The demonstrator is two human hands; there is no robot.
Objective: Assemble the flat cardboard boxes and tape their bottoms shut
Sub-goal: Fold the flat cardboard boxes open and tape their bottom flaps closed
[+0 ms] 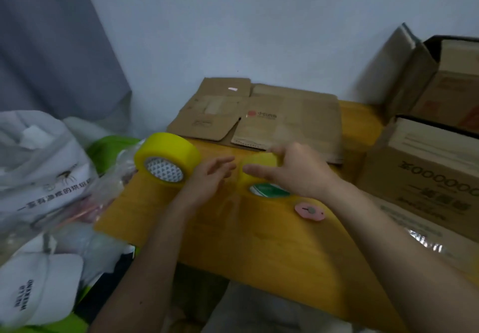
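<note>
Right hand point(298, 169) grips glossy yellow tape roll point(259, 174); flattened cardboard point(259, 115) behind.

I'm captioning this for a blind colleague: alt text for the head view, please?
A person's right hand grips a yellow tape roll on a yellow table; the open left hand hovers beside it. Flattened brown cardboard boxes lie behind.

Two tape rolls point(167, 159) point(259, 174) are set side by side on the table point(259, 255); flat boxes point(259, 115) are laid behind them, assembled boxes point(425, 177) at the right, bags point(44, 167) left.
</note>
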